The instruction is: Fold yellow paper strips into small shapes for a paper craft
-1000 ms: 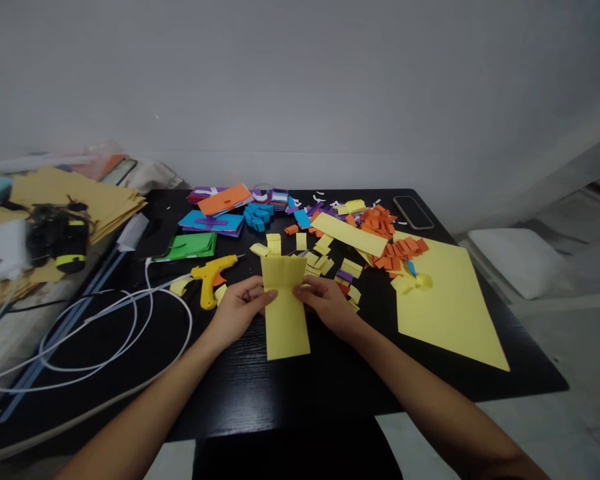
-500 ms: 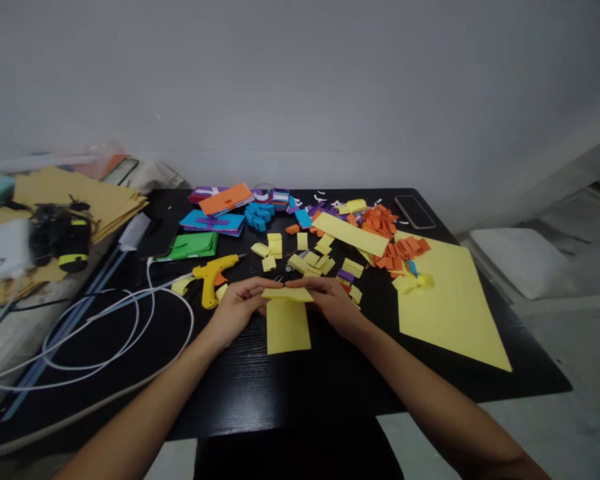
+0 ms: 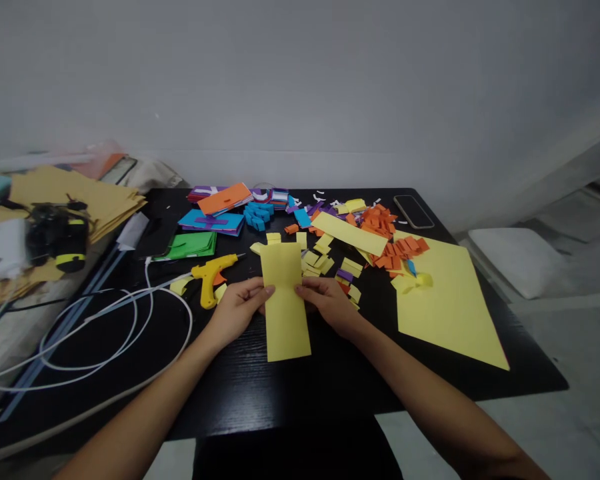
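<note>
Both forearms reach in over the front edge of the worktop (image 3: 260,400) and angle toward each other, with the hands level and facing across the middle. The left hand (image 3: 237,307) pinches the left edge of a yellow strip (image 3: 286,320) between thumb, laid on the near face, and curled fingers behind; the right hand (image 3: 333,307) pinches the right edge likewise. The strip is held lengthwise between them, midway along the worktop, its short lower end toward the front edge; whether that end touches the surface I cannot tell. The strip's top hides part of the yellow bits (image 3: 324,265) behind it. Just beyond the left hand lies a yellow glue gun (image 3: 211,280), nozzle pointing right, with looped white cable (image 3: 191,321) spread toward the left edge. Past it, a green stack (image 3: 194,245), a blue stack (image 3: 211,222) and an orange card (image 3: 226,199) run up to the back edge. Beyond the right hand, a second strip (image 3: 349,233) lies across orange bits (image 3: 379,220). A large yellow sheet (image 3: 445,327) lies along the right edge, carrying a yellow bow (image 3: 416,283); a phone (image 3: 413,211) rests near the back right corner.
</note>
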`<move>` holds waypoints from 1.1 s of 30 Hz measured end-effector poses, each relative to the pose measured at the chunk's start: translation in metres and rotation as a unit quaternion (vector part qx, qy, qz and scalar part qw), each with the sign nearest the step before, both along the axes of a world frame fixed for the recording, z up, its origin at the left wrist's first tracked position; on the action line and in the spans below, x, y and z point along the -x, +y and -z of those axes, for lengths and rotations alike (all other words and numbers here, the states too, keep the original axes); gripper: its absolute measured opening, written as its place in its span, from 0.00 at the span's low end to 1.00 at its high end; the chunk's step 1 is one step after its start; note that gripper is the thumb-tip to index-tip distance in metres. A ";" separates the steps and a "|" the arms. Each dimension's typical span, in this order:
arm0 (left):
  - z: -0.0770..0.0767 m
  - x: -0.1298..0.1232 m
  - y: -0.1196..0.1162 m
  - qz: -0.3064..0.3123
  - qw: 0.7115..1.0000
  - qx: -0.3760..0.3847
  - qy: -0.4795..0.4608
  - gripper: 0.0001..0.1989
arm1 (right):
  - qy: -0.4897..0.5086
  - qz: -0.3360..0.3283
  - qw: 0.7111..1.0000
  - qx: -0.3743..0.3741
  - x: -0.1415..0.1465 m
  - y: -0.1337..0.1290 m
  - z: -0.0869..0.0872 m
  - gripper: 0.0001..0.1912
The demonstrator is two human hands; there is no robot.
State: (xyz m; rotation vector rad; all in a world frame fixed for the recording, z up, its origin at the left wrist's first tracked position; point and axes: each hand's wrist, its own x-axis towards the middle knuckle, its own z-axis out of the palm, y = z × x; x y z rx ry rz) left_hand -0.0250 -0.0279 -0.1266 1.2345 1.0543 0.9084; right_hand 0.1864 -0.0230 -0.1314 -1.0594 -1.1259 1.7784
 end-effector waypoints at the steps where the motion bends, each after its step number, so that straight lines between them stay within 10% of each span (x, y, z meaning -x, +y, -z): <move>1: 0.000 0.000 0.000 0.000 1.000 0.002 -0.010 0.16 | 0.010 0.006 1.000 0.007 0.000 0.000 0.000 0.15; 18: -0.003 0.001 -0.001 -0.051 0.998 -0.013 0.024 0.12 | 0.118 0.009 0.991 0.071 -0.001 0.001 -0.004 0.21; 33: 0.003 0.011 0.000 0.024 0.998 -0.016 -0.050 0.19 | -0.038 0.006 0.998 -0.051 0.004 -0.005 0.004 0.21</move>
